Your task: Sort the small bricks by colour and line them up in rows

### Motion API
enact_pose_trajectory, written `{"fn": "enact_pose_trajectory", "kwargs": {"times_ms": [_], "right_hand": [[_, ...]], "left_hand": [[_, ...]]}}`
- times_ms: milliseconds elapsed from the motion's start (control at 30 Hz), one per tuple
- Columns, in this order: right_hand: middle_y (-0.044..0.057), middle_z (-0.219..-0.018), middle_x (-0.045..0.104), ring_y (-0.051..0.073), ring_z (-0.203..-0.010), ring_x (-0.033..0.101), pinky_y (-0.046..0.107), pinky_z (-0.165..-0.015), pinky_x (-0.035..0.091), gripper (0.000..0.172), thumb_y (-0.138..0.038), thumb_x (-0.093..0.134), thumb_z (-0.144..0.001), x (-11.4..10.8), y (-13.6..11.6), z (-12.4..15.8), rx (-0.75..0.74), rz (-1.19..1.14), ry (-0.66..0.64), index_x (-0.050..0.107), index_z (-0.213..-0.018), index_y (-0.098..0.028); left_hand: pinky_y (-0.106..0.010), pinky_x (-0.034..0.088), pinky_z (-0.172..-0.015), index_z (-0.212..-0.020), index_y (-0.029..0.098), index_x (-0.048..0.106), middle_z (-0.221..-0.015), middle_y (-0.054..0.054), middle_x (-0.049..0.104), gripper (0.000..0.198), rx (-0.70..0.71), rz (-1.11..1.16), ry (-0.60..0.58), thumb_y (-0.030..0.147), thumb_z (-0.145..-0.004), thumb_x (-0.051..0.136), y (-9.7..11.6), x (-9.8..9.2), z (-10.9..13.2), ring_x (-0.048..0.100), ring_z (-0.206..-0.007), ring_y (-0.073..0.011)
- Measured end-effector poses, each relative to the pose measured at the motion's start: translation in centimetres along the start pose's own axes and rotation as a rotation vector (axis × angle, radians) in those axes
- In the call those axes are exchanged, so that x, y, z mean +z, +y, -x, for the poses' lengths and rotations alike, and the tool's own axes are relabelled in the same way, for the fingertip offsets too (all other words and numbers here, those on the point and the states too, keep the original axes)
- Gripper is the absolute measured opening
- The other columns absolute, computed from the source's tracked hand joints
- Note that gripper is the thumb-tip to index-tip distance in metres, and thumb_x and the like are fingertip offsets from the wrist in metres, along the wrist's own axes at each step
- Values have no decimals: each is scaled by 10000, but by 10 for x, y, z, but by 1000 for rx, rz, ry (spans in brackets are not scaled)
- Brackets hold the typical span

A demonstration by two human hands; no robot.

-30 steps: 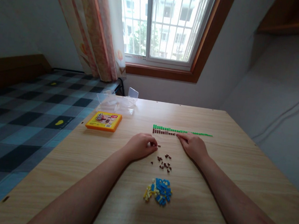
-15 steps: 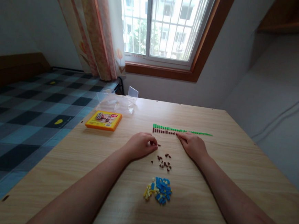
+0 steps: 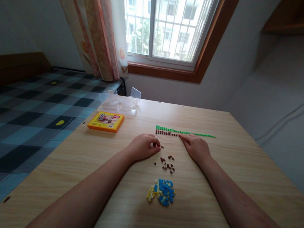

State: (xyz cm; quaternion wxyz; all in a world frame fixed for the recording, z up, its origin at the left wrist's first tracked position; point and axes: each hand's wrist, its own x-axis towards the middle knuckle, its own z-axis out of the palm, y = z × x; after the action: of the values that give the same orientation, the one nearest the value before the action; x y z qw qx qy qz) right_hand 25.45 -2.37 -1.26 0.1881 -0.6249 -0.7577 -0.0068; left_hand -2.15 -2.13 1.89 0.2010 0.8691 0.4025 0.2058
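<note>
My left hand (image 3: 145, 146) rests on the table with thumb and index finger curled into a pinch. A small brown building brick (image 3: 162, 147) sticks out at its fingertips. Farther right, my right hand (image 3: 195, 145) has its fingers pressed together on the right end of a row of brown building bricks (image 3: 162, 132). A tiny brown brick shows at those fingertips, mostly covered. Just behind that row lies a longer line of green building bricks (image 3: 166, 129), partly hidden by my right hand. Loose brown bricks (image 3: 168, 166) are scattered nearer to me, between my forearms.
A pile of blue bricks (image 3: 165, 192) with yellow bricks (image 3: 150, 194) lies at the front. At the left are an orange-yellow box (image 3: 106, 121) and clear plastic containers (image 3: 118, 104). A bed with a checked cover (image 3: 35, 119) adjoins the wooden table (image 3: 84, 165).
Both hands keep nearly the same place and pose. The whole view has shifted very slightly; the bricks lie as before.
</note>
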Motion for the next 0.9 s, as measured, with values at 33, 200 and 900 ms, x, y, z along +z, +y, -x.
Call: {"fn": "enact_pose_trajectory", "kwargs": {"times_ms": [33, 200, 900], "right_hand": [[-28, -1167, 746, 219, -988, 699, 304, -742, 519, 287, -375, 511, -1011, 0, 0, 0, 2, 3, 2, 721, -1206, -388], [-16, -1186, 742, 214, -994, 701, 311, -766, 532, 284, -379, 516, -1007, 2, 0, 0, -1, -15, 20, 726, -1199, -379], [40, -985, 674, 156, -842, 612, 280, -756, 468, 369, -150, 547, -942, -7, -42, 11, -494, -273, -92, 734, -1195, -343]], "left_hand": [[-263, 476, -721, -866, 215, 770, -872, -27, 719, 109, -2, 2, 1, 256, -844, 672, 0, 0, 0, 627, -756, -152], [-265, 475, -721, -870, 218, 770, -872, -21, 722, 106, -3, 3, 0, 256, -842, 674, -1, 0, 0, 628, -750, -148], [-268, 514, -746, -859, 186, 795, -843, -33, 731, 299, 5, 54, 38, 32, -736, 570, 0, -4, -1, 639, -728, -144]]}}
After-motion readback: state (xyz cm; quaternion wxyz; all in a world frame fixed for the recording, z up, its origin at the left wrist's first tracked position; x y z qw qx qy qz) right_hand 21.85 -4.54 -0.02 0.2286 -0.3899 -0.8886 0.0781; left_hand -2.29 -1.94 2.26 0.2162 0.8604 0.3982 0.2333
